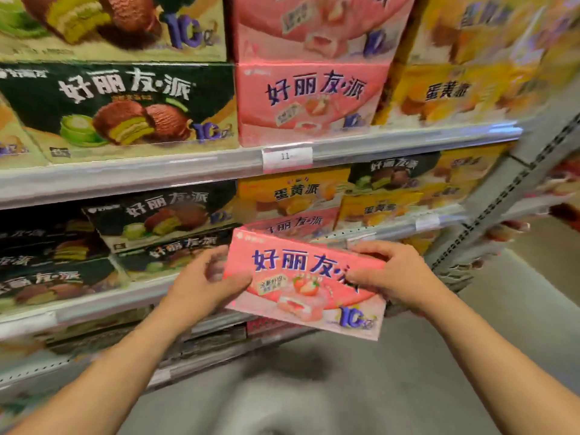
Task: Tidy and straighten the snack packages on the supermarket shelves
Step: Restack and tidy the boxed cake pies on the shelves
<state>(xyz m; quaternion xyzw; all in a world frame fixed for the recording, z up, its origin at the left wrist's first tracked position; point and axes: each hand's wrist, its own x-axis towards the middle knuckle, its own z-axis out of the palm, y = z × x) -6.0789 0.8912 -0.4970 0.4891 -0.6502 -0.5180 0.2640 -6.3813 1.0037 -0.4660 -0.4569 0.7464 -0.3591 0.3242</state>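
Head view: pink box between both hands (grey floor below)

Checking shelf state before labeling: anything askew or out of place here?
Yes. A pink box is off the shelf, tilted, held by the left hand and right hand. On the lower shelf, the dark green boxes sit angled and unevenly stacked.

A supermarket aisle: metal shelves stacked with boxed snack cakes, a price label on the shelf edge.
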